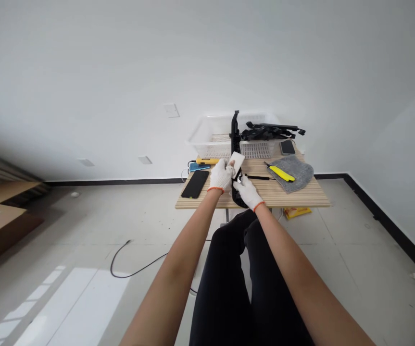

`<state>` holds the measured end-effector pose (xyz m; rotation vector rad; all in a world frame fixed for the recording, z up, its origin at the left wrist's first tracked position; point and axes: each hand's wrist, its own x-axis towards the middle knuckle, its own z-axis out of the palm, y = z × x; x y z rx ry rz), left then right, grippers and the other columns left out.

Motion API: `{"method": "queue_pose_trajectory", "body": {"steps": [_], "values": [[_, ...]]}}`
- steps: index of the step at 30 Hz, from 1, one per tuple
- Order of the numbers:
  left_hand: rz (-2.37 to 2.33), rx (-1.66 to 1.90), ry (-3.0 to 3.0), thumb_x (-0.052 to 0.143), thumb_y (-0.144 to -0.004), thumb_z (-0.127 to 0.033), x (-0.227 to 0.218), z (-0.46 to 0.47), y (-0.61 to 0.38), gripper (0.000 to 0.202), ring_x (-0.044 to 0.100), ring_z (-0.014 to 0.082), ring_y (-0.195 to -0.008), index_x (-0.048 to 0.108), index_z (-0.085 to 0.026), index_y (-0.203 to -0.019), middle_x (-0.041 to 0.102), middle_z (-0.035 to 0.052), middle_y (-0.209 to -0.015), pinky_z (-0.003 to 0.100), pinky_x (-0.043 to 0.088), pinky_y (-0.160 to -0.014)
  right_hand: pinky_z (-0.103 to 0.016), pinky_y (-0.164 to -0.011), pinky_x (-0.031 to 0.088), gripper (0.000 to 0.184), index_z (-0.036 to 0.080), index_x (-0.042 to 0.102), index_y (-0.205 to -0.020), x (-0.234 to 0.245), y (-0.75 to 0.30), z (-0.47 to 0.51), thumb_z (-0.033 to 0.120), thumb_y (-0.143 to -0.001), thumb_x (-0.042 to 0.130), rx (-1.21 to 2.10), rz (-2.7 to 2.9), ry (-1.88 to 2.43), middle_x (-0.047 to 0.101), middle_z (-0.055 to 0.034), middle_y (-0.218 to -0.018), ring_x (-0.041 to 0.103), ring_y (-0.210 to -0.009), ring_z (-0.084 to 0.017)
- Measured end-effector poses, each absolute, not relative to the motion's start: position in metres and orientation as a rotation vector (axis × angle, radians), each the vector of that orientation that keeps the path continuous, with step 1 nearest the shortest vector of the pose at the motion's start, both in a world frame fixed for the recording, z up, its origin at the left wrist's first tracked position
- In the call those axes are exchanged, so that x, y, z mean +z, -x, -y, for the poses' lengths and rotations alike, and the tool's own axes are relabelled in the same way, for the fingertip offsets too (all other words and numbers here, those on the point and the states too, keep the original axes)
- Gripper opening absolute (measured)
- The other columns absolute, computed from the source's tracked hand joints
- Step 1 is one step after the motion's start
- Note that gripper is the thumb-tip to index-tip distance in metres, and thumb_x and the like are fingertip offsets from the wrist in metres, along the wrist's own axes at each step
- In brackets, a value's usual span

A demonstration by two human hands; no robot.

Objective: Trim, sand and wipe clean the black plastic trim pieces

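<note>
Both my hands wear white knit gloves with orange cuffs. Closed fingers of my left hand grip a white, flat rectangular piece over a long black plastic part. That part runs from the table's front edge up against the basket. My right hand is at the part's lower end, fingers bent together around something small that I cannot make out. Beside that hand lies a thin black rod-like tool. A yellow-handled tool sits just behind my left hand.
A white plastic basket stands at the back, with several black plastic parts across it. On the wooden table lie a black phone, a grey cloth with a yellow knife, and another phone. A black cable crosses the floor.
</note>
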<state>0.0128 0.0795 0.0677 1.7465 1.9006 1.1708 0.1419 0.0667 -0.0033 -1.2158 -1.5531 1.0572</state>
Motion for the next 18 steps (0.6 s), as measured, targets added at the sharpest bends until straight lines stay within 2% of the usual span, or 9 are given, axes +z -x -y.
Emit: {"method": "queue_pose_trajectory", "body": {"steps": [3,7,11,13,16,18], "values": [[-1.887,1.175,-1.750,0.053,-0.096,-0.047,0.071,-0.077,-0.003,0.028,0.064,0.0214,-0.077,0.054,-0.024,-0.080,0.068,0.0044,-0.076,0.033,0.047,-0.078,-0.041,-0.099,0.055,0.036,0.025,0.064,-0.126,-0.003,-0.141,-0.065,0.036,-0.091,0.060,1.071,1.530,1.204,0.075,-0.0049,-0.110,0.068,-0.106,-0.024],[-1.630,1.095,-1.813,0.050,-0.096,-0.053,0.067,-0.065,0.012,0.034,0.060,0.0174,-0.067,0.049,-0.025,-0.076,0.064,0.0011,-0.065,0.030,0.045,-0.071,-0.040,-0.097,0.056,0.037,0.023,0.062,-0.127,-0.003,-0.142,-0.064,0.039,-0.094,0.057,1.085,1.495,1.183,0.075,-0.0049,-0.110,0.068,-0.106,-0.023],[-1.687,0.976,-1.912,0.057,-0.093,-0.055,0.061,-0.054,0.020,0.035,0.057,0.0169,-0.068,0.050,-0.025,-0.076,0.064,-0.0002,-0.067,0.029,0.043,-0.071,-0.040,-0.101,0.054,0.042,0.023,0.061,-0.129,0.000,-0.142,-0.063,0.039,-0.091,0.061,1.094,1.512,1.171,0.075,-0.0062,-0.115,0.068,-0.112,-0.024],[-1.736,0.967,-1.924,0.055,-0.094,-0.053,0.059,-0.052,0.020,0.032,0.058,0.0175,-0.070,0.052,-0.025,-0.079,0.063,0.0006,-0.069,0.029,0.043,-0.072,-0.041,-0.103,0.053,0.051,0.023,0.059,-0.132,0.003,-0.142,-0.062,0.038,-0.084,0.071,1.089,1.524,1.189,0.075,-0.0081,-0.117,0.068,-0.114,-0.026],[-1.854,0.972,-1.913,0.053,-0.095,-0.050,0.060,-0.054,0.014,0.028,0.058,0.0194,-0.072,0.054,-0.025,-0.083,0.063,0.0032,-0.074,0.030,0.043,-0.072,-0.043,-0.103,0.052,0.082,0.022,0.049,-0.145,0.006,-0.141,-0.059,0.032,-0.071,0.084,1.077,1.593,1.253,0.074,-0.0112,-0.121,0.069,-0.114,-0.028],[-1.935,1.008,-1.865,0.053,-0.095,-0.050,0.062,-0.055,0.009,0.027,0.059,0.0208,-0.074,0.053,-0.025,-0.084,0.064,0.0044,-0.078,0.031,0.042,-0.074,-0.045,-0.103,0.052,0.096,0.021,0.042,-0.152,0.009,-0.141,-0.056,0.029,-0.067,0.086,1.069,1.651,1.313,0.074,-0.0128,-0.121,0.070,-0.113,-0.030]]}}
